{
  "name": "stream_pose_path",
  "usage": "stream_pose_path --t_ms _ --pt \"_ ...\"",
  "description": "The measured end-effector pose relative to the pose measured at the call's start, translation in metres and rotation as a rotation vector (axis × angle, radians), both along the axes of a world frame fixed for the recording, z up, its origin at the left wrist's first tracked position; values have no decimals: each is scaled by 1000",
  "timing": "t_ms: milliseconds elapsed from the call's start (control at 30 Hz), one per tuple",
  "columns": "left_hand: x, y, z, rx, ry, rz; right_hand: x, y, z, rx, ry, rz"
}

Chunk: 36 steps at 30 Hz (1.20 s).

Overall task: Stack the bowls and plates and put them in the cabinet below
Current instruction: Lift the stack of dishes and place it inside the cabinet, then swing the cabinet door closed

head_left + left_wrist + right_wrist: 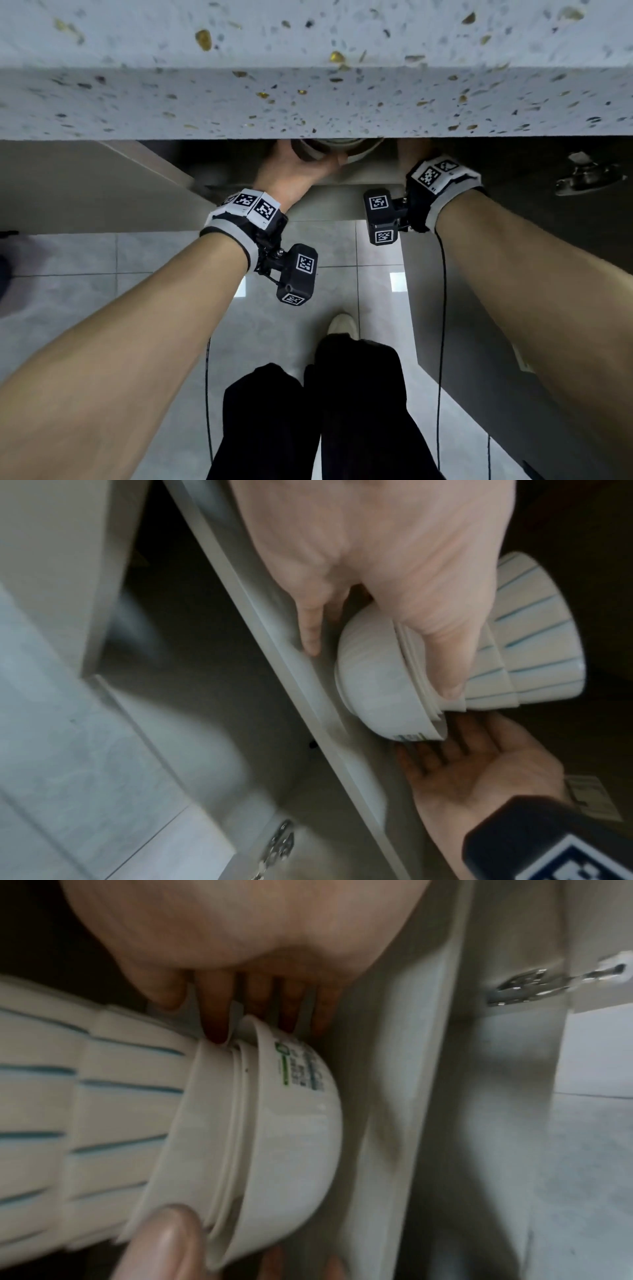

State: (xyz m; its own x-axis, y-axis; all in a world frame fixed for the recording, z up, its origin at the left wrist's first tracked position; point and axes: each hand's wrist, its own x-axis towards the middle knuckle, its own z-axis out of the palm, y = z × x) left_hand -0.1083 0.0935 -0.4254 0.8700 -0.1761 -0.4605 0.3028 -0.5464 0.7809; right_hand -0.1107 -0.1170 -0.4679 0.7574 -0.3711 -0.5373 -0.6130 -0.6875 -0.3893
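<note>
A stack of bowls (335, 149) shows just below the counter edge, inside the open cabinet. The left wrist view shows plain white bowls at its base and blue-striped bowls (534, 631) above them. My left hand (301, 164) grips the stack from the left, its thumb (445, 669) pressed on the rims and its fingers reaching under the base bowl. My right hand (411, 154) lies flat on the right side, its straight fingers (219, 1015) touching the labelled bottom bowl (291, 1123). The stack sits close over the cabinet shelf (342, 750); whether they touch I cannot tell.
The speckled terrazzo counter (308, 85) overhangs the cabinet and hides most of the stack. An open door (85, 185) stands at the left, a dark door with a metal hinge (582, 178) at the right. Grey floor tiles (171, 308) and my legs lie below.
</note>
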Motion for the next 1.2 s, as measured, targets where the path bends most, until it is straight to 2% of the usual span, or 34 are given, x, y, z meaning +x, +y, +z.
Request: stream_pose_path --t_ms 33,67,133,167,200,333,500,633,767,867,967,1067,1200 --pt "-9 5 8 54 26 -10 -8 3 5 43 -28 -72" --pt "-18 9 15 72 32 -9 -15 10 13 223 -103 -235" --pt "-40 19 30 37 -9 0 -40 32 34 402 -384 -594" --pt "-52 25 39 22 -25 -5 -56 45 47 370 -488 -692" --pt "-64 31 46 17 -30 -28 -70 58 62 358 -520 -723" --pt "-101 58 79 36 -6 -257 -124 91 106 379 -581 -599" --pt "-117 85 140 29 -171 -536 -168 113 171 307 -555 -478" --pt "-114 95 208 -22 -370 -614 -186 117 237 225 -510 -420" --pt "-103 102 253 -65 -622 -572 -203 85 287 -45 -550 -380" --pt "-98 113 266 60 -764 -533 -221 57 304 -284 -503 -385" --pt "-94 129 260 275 -801 -513 -246 40 303 -443 -225 -449" --pt "-96 143 246 322 -820 -553 -273 36 297 -436 -83 -494" --pt "-97 148 240 302 -849 -583 -291 32 298 -426 -90 -425"
